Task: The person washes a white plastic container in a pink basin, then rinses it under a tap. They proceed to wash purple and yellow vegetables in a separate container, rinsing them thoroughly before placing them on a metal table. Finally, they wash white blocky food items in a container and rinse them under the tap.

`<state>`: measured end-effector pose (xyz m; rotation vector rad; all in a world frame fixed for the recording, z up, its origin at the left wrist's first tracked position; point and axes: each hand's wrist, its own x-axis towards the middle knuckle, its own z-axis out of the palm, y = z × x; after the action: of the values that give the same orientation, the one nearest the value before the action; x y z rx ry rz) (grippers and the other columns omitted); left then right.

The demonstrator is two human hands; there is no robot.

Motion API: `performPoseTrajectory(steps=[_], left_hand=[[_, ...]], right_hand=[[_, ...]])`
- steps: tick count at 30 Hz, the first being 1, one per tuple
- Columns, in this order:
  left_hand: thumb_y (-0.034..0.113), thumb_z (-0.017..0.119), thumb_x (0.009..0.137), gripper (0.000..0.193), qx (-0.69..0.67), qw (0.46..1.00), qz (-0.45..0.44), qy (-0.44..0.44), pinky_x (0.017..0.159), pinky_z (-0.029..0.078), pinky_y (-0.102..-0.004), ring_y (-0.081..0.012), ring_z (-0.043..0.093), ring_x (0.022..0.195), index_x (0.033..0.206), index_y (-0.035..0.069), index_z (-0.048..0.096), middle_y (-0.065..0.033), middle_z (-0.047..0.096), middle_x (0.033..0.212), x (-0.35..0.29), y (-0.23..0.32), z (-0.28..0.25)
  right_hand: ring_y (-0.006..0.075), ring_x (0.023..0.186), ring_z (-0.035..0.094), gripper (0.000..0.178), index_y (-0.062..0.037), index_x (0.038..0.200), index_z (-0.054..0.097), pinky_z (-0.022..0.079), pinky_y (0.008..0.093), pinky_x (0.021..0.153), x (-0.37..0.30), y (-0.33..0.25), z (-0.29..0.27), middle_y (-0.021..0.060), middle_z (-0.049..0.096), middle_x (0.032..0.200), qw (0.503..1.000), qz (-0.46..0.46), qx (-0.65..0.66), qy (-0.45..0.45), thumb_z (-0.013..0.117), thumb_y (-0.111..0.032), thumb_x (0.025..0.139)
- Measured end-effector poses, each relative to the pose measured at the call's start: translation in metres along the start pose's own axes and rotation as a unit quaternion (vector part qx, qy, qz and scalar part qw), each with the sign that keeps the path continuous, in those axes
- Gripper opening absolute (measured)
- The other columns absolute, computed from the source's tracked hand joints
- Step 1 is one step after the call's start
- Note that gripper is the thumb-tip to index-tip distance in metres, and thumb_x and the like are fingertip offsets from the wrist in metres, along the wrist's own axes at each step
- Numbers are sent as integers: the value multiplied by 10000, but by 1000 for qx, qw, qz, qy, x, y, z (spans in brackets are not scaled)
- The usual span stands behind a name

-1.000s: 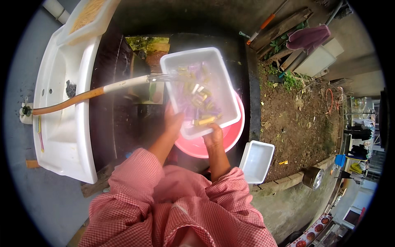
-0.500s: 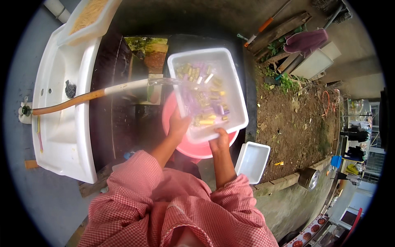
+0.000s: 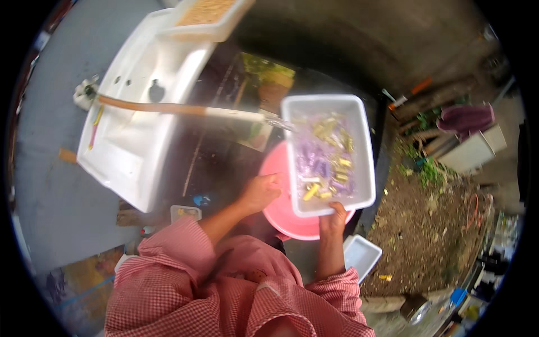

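Note:
A white rectangular tub [image 3: 370, 174] holds water and several small yellow, purple and white cylindrical pieces. My right hand [image 3: 333, 219] grips its near rim, thumb over the edge. Just left of the tub, my left hand [image 3: 261, 192] is off it, with fingers curled and nothing visible in them. Water runs into the tub's far left corner from a hose [image 3: 236, 115] with an orange-brown length and a pale end. Under the tub stands a pink basin [image 3: 275, 210], partly covered by it.
At left is a white sink [image 3: 126, 163], with a container [image 3: 210, 28] of pale yellow pieces on its far end. A smaller white tub [image 3: 362, 255] stands at near right, beside a soil bed [image 3: 415, 236]. A small clear container [image 3: 185, 212] lies near my left sleeve.
My left hand has let go of the tub and moved left of it. My right hand still holds the near rim. The view has shifted, so the scene sits farther right and lower.

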<state>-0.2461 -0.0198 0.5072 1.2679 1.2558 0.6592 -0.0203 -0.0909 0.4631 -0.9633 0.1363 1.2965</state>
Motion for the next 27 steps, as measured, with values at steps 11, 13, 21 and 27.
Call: performPoseTrajectory(steps=[11, 13, 21, 27], left_hand=[[538, 520, 840, 745, 693, 529, 13, 489, 1057, 284, -432, -337, 340, 1294, 1372, 42, 360, -186, 384, 1391, 35, 82, -489], [562, 497, 843, 719, 705, 522, -59, 476, 1036, 318, -407, -311, 394, 1264, 1359, 72, 394, -145, 412, 1381, 40, 77, -509], [464, 474, 885, 533, 671, 562, -14, 484, 947, 391, -408, -298, 518, 1135, 1262, 90, 515, -146, 556, 1223, 57, 96, -485], [378, 507, 881, 394, 615, 611, 118, 483, 877, 422, -384, -273, 595, 985, 1160, 118, 607, -113, 631, 1093, 43, 73, -507]], right_hand=[[369, 996, 512, 613, 64, 1234, 345, 441, 503, 910, -21, 16, 20, 182, 471, 1035, 999, -17, 0, 45, 515, 39, 646], [379, 1028, 502, 664, 59, 1285, 309, 445, 499, 921, -23, 21, 25, 187, 458, 1090, 999, -13, 4, 52, 505, 53, 651], [353, 1063, 500, 648, 55, 1296, 318, 440, 460, 932, -33, 48, 7, 186, 472, 1150, 997, -42, 56, 10, 478, 69, 668], [384, 1092, 476, 635, 56, 1305, 300, 425, 522, 928, -37, 76, 12, 203, 456, 1170, 995, -16, 88, 33, 453, 75, 689]])
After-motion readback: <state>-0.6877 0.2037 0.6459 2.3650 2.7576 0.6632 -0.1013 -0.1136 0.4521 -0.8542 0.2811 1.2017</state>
